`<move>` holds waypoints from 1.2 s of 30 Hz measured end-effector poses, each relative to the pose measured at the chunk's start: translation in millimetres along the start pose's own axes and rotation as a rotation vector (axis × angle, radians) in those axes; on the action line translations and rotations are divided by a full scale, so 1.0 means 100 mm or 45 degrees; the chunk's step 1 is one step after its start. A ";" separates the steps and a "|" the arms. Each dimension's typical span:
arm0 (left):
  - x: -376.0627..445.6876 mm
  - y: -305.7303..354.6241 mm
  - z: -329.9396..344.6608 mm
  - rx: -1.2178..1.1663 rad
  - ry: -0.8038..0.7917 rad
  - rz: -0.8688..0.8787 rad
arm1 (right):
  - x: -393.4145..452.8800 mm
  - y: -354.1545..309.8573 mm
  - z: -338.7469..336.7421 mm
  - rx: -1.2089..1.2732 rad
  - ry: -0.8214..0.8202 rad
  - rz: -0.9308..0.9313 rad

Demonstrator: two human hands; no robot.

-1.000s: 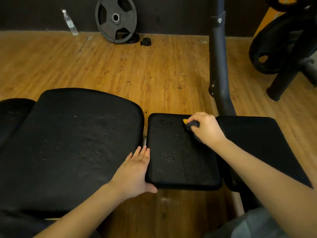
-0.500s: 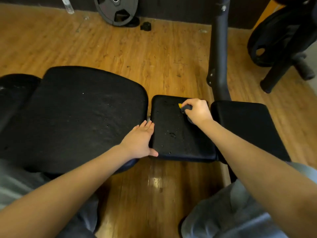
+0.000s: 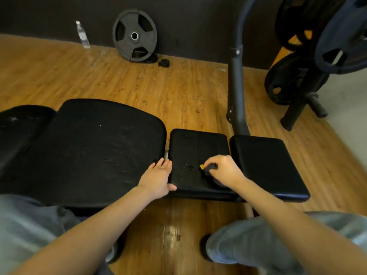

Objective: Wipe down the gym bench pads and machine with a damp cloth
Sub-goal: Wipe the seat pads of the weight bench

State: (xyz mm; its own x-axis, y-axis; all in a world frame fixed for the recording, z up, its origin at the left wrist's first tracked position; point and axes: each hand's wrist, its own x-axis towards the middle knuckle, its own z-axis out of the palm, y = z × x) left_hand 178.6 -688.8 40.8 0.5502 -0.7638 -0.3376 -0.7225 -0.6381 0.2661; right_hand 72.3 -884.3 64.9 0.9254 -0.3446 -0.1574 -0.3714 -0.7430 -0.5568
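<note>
Bench pads lie in a row across the lower middle of the view: a large worn pad (image 3: 93,151) on the left, a small middle pad (image 3: 188,155) speckled with wet drops, and a smoother right pad (image 3: 266,165) just beside it. The right hand (image 3: 224,170) rests on the near right part of the middle pad, its fingers curled round a dark cloth (image 3: 211,168) with a yellow bit showing at its left tip; the cloth touches the pad surface. The left hand (image 3: 158,179) lies flat with straight fingers held together along the gap between the large pad and the middle pad, its thumb hooked over the near edge of the middle pad. Both bare forearms reach in from the bottom, and grey-clad knees (image 3: 248,243) show below them. A dark machine post (image 3: 236,92) rises from behind the gap between the middle and right pads. On the wooden floor (image 3: 139,86) a weight plate (image 3: 135,35) leans against the dark wall, with a clear water bottle (image 3: 82,34) standing to its left and a small black object (image 3: 164,63) near its right. More plates hang on a rack (image 3: 317,56) at the upper right.
</note>
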 end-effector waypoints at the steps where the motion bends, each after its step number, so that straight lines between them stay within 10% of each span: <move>1: 0.02 -0.01 0.01 -0.005 0.014 0.000 | 0.18 -0.02 -0.06 0.014 0.073 0.016; 10: 0.05 -0.09 0.10 -0.012 0.059 0.025 | 1.44 0.02 -0.01 -0.082 0.182 0.214; 24: 0.05 -0.08 0.09 -0.086 0.115 0.047 | -0.33 0.07 0.30 -0.162 -0.126 -0.274; 36: 0.04 -0.07 0.06 -0.079 0.117 0.033 | 1.49 -0.29 -0.07 -0.216 0.076 0.117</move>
State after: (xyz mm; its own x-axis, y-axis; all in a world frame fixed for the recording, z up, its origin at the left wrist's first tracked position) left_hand 183.6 -686.4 32.7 0.5700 -0.7839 -0.2463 -0.7111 -0.6208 0.3302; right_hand 219.9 -918.6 63.5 0.8828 -0.4451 -0.1501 -0.4662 -0.7910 -0.3963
